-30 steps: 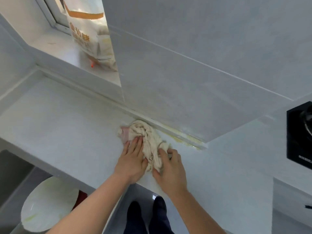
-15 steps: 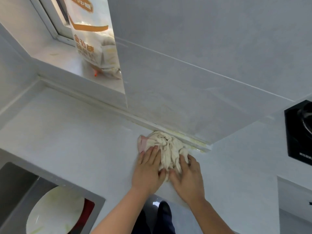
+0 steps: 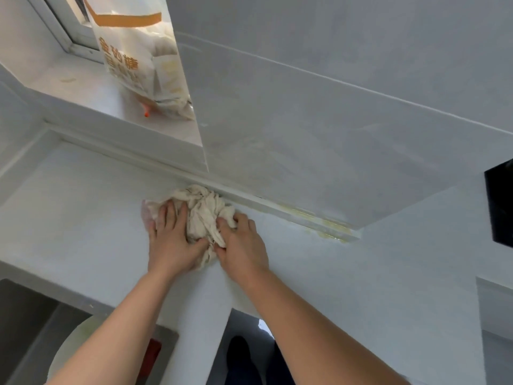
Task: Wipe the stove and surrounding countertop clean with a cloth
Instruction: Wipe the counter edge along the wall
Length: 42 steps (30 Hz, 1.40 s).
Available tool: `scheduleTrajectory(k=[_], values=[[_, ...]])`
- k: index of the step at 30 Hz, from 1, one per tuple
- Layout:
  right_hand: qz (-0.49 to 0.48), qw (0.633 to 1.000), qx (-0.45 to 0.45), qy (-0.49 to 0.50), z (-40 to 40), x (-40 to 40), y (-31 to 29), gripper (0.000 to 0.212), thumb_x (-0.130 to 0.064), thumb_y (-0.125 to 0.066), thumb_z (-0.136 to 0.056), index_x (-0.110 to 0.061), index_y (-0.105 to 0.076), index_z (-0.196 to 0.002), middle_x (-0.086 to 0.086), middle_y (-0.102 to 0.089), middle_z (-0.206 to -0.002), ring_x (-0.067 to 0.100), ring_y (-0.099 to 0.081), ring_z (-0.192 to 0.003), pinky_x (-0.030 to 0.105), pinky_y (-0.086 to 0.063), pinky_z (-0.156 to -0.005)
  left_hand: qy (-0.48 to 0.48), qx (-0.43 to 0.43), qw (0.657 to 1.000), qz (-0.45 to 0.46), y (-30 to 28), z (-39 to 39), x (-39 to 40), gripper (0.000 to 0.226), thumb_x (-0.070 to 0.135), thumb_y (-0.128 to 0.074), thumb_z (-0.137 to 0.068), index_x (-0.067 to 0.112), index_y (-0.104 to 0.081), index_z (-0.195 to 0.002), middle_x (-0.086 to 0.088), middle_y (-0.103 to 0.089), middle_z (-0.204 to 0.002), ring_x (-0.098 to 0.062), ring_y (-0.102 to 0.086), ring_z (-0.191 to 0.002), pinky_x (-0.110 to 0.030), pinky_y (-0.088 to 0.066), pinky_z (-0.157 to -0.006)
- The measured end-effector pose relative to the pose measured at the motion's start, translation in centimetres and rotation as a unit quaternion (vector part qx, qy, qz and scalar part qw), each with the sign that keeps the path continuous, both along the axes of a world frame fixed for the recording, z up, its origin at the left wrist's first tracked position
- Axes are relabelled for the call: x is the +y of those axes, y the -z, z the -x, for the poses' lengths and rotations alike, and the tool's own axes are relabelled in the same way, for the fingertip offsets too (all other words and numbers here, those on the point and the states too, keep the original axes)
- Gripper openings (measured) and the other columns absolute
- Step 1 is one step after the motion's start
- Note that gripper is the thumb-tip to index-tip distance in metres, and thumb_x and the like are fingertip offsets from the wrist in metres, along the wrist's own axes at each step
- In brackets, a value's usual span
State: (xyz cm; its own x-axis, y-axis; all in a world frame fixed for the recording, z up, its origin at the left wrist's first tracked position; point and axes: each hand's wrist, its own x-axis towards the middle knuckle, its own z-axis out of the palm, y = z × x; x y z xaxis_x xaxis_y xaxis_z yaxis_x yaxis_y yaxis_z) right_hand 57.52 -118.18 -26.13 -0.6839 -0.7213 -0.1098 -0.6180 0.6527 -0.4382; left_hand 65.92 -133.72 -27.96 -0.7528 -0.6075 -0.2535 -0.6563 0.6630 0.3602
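Cloth (image 3: pixel 204 215), cream and bunched into a crumpled wad, sits on the pale grey countertop (image 3: pixel 83 207) right against the raised strip where the counter meets the wall (image 3: pixel 319 129). Just to its right along that strip I can see yellowish staining (image 3: pixel 319 219) at the foot of the wall.

Up on the window ledge (image 3: pixel 91 90) stands a translucent plastic bag (image 3: pixel 138 54) with an orange band and orange lettering; pale lumpy contents show through it, though I cannot tell what they are. A small orange bit (image 3: pixel 146 113) lies on the ledge at the bag's base. At the lower left, a sunken grey sink (image 3: pixel 30 323) holds a round whitish plate (image 3: pixel 73 345), with something red (image 3: pixel 151 354) beside it that I cannot make out.

My left hand (image 3: pixel 170 240) lies palm down on the left half of the cloth, fingers straight and spread forward, pressing it flat to the counter. My right hand (image 3: pixel 244 245) sits on the cloth's right side with the fingers curled into the folds, gripping a bunch of fabric. Both forearms reach up from the bottom of the view and converge on the wad, thumbs nearly meeting over it. A black corner of the stove (image 3: pixel 499 201) shows at the right edge, well apart from my hands.
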Motion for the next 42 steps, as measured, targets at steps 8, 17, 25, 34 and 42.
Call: scheduleTrajectory(k=[8, 17, 25, 34, 42], values=[[0.034, 0.996, 0.013, 0.082, 1.0, 2.1, 0.5, 0.047, -0.045, -0.058, -0.090, -0.026, -0.062, -0.132, 0.009, -0.055, -0.129, 0.027, -0.053, -0.110, 0.038, -0.054, -0.081, 0.029, -0.043, 0.998, 0.047, 0.3, 2.7, 0.3, 0.111, 0.075, -0.027, -0.071, 0.019, -0.007, -0.165, -0.002, -0.002, -0.173, -0.020, 0.004, -0.159, -0.048, 0.003, -0.127], [0.016, 0.995, 0.026, 0.097, 3.9, 10.3, 0.7, 0.045, -0.043, -0.058, -0.083, -0.029, -0.068, -0.125, 0.005, -0.056, -0.121, 0.027, -0.054, -0.105, 0.037, -0.054, -0.079, 0.059, -0.050, 0.996, 0.051, -0.6, 5.1, 8.0, 0.105, 0.073, -0.025, -0.074, 0.017, -0.025, -0.163, -0.005, -0.020, -0.170, -0.023, -0.010, -0.158, -0.049, -0.009, -0.127], [0.049, 0.985, 0.042, 0.158, 5.1, 25.2, 1.0, 0.050, -0.045, -0.051, -0.089, -0.023, -0.069, -0.130, 0.007, -0.058, -0.131, 0.026, -0.053, -0.113, 0.035, -0.058, -0.072, 0.153, -0.010, 0.987, 0.046, -0.5, 8.3, 24.2, 0.085, 0.058, -0.038, -0.082, 0.012, -0.046, -0.153, -0.012, -0.038, -0.163, -0.030, -0.026, -0.154, -0.055, -0.016, -0.125], [0.059, 0.973, -0.028, 0.220, 6.2, 33.6, 0.9, 0.047, -0.028, -0.066, -0.087, -0.027, -0.066, -0.135, 0.006, -0.052, -0.136, 0.027, -0.049, -0.121, 0.032, -0.049, -0.078, 0.258, -0.010, 0.964, 0.055, -0.1, 10.2, 33.4, 0.075, 0.050, -0.040, -0.087, 0.017, -0.042, -0.155, -0.004, -0.036, -0.164, -0.027, -0.023, -0.155, -0.056, -0.014, -0.126], [0.054, 0.958, -0.077, 0.270, 4.7, 40.7, 0.9, 0.052, -0.035, -0.066, -0.090, -0.026, -0.060, -0.141, 0.006, -0.048, -0.140, 0.025, -0.051, -0.121, 0.032, -0.048, -0.089, 0.353, 0.022, 0.935, -0.013, -2.0, 13.2, 38.5, 0.070, 0.034, -0.050, -0.086, 0.016, -0.043, -0.153, -0.003, -0.038, -0.162, -0.023, -0.025, -0.153, -0.051, -0.009, -0.127]])
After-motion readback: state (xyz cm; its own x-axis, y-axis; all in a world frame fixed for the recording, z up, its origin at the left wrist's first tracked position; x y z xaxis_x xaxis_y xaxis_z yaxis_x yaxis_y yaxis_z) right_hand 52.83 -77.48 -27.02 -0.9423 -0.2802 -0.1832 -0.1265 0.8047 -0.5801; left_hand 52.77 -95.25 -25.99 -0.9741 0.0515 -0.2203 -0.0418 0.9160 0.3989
